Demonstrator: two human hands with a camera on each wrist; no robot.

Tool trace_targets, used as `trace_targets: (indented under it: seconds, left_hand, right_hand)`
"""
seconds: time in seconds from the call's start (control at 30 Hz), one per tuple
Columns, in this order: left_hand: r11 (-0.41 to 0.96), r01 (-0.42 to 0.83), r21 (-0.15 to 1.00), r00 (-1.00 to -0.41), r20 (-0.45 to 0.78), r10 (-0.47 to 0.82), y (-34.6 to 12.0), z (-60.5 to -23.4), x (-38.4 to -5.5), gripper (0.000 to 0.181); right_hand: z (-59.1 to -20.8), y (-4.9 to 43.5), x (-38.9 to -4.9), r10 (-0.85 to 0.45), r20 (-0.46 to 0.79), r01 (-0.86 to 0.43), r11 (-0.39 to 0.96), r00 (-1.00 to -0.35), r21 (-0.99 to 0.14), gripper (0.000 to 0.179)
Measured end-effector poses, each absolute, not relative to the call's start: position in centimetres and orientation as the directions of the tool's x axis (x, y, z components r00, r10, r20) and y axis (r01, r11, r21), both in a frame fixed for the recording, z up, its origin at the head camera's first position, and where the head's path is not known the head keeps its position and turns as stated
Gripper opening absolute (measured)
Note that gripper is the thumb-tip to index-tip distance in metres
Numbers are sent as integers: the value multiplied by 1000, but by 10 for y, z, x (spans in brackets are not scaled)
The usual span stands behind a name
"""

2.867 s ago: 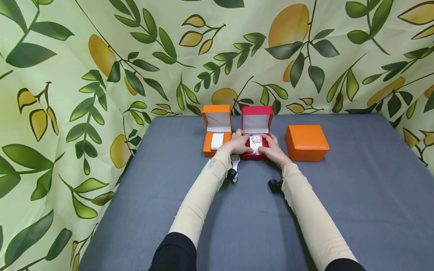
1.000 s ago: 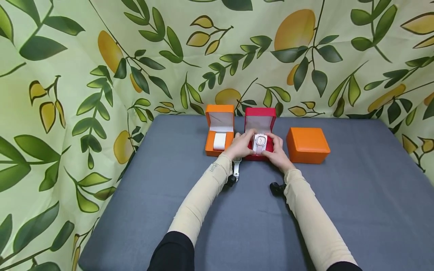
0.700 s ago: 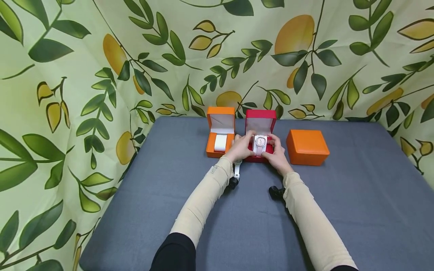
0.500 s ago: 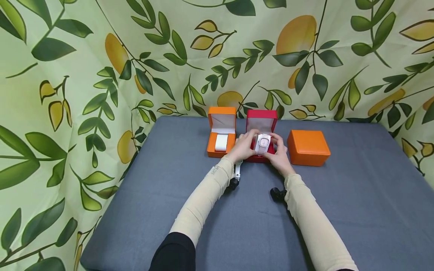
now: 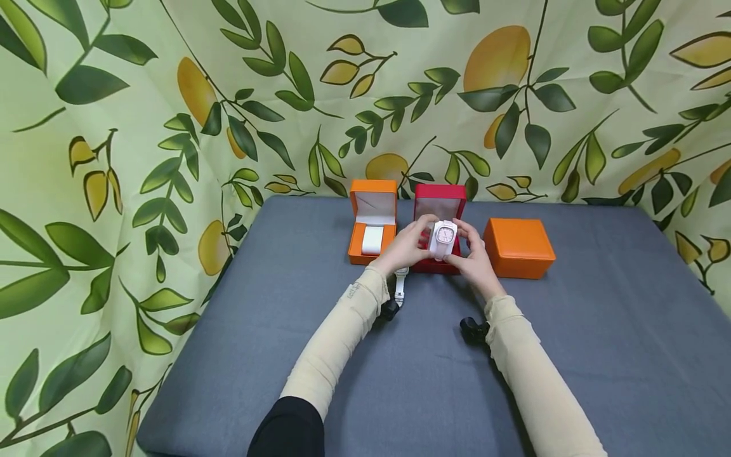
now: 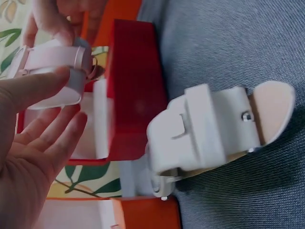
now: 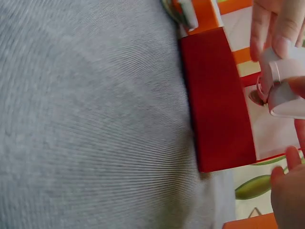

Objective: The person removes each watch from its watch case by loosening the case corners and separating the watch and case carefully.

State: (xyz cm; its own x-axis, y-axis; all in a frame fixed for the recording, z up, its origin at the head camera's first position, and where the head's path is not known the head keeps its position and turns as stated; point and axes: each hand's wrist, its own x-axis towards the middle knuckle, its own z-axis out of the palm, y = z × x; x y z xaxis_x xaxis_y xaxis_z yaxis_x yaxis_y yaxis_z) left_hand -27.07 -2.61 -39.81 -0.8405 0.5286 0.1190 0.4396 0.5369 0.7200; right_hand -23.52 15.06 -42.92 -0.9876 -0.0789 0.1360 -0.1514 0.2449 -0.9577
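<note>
A pink-strapped wristwatch (image 5: pixel 445 235) is wrapped round a white watch cushion (image 6: pixel 76 88), in front of the open red watch box (image 5: pixel 436 268). My left hand (image 5: pixel 404 249) pinches the cushion from the left, thumb on the near side, with other fingers extended beneath in the left wrist view. From the other side my right hand (image 5: pixel 475 263) holds it too, its fingertips (image 6: pixel 64 36) on the cushion's edge. A bare white compartment (image 7: pixel 271 131) shows inside the red box. A second watch with a white strap (image 6: pixel 195 131) lies on the table beside my left wrist.
An open orange watch box (image 5: pixel 356 254) with a white cushion (image 5: pixel 372 240) stands left of the red one. To the right is a closed orange box (image 5: pixel 520 247). Grey cloth (image 5: pixel 434 381) covers the table; a leaf-patterned curtain (image 5: pixel 320 114) hangs behind.
The pink-strapped watch and its cushion have come up out of the red box in both hands, and have shifted slightly right and tilted. The boxes and the white-strapped watch stay put.
</note>
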Motion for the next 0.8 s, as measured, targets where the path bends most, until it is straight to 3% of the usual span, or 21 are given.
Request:
trace_targets:
  seconds: [0.2, 0.63, 0.8]
  left_hand:
    - [489, 411, 769, -835, 103, 540, -31, -391, -264, 67]
    - [413, 330, 849, -854, 82, 514, -36, -392, -248, 72]
    - [396, 323, 859, -855, 87, 511, -34, -397, -243, 70]
  right_hand:
    - [-413, 154, -222, -148, 133, -157, 163, -980, -974, 76]
    - [-422, 164, -216, -181, 109, -133, 126, -977, -983, 75]
    - [-424, 165, -212, -227, 135, -148, 39, -964, -988, 74]
